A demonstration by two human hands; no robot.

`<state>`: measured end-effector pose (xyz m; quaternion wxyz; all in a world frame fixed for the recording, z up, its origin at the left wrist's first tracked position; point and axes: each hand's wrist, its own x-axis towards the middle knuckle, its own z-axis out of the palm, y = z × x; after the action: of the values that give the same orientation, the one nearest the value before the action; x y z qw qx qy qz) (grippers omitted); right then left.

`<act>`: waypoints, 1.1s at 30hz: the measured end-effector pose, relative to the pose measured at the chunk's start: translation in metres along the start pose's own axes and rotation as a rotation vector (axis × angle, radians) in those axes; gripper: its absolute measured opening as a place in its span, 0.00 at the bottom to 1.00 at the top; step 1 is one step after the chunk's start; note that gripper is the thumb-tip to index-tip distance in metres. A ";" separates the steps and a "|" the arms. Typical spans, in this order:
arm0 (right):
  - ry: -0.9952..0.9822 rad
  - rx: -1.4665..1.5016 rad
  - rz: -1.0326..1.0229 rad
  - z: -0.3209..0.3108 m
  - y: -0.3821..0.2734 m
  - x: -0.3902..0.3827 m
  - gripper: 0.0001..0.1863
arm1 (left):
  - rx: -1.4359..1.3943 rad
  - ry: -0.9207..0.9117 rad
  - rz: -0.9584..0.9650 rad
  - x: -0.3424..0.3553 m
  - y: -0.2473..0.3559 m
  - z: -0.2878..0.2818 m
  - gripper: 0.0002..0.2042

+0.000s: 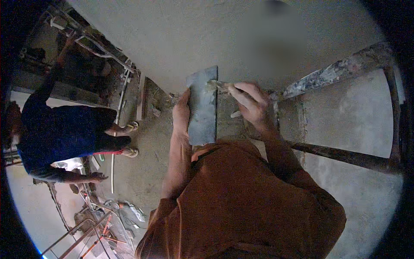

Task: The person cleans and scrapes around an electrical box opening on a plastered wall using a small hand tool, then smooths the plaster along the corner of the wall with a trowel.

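Note:
In front of my body, my left hand (182, 111) grips a grey rectangular board (201, 113) along its left side, its long edges running up and down in the picture. My right hand (252, 101) pinches a short, pale, worn tool (222, 86), perhaps a brush, with its tip against the board's upper right, where a lighter smear shows. Just what the tool is, I cannot make out clearly.
A co-worker (64, 134) in dark blue stands at left, one arm raised toward pipework. A white pipe (113, 172) runs along the floor (129, 181). Tools and orange-red metal tubing (99, 237) lie lower left. A dirty doorframe (327, 71) is at right, a plastered wall (172, 34) ahead.

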<state>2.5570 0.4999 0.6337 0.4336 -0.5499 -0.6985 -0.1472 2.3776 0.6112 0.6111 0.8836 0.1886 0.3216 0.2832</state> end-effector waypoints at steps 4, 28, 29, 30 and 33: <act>0.147 -0.124 0.066 -0.003 0.021 0.001 0.14 | -0.080 -0.178 0.011 0.015 0.004 -0.041 0.17; 0.674 -0.262 0.898 -0.028 0.222 0.095 0.06 | 0.522 0.355 0.385 -0.011 -0.006 -0.054 0.17; 0.671 -0.251 0.903 -0.024 0.210 0.100 0.06 | 0.413 0.400 0.311 -0.020 -0.002 -0.043 0.18; 0.739 0.164 1.060 -0.021 0.185 0.113 0.05 | 0.415 0.410 0.316 -0.020 -0.002 -0.053 0.18; 0.858 0.828 1.153 -0.012 0.173 0.122 0.05 | 0.494 0.220 0.467 -0.001 -0.013 -0.087 0.21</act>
<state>2.7147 0.6312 0.6875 0.8374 -0.5135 -0.0785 0.1704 2.3230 0.6136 0.5421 0.6828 0.4334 0.4219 0.4098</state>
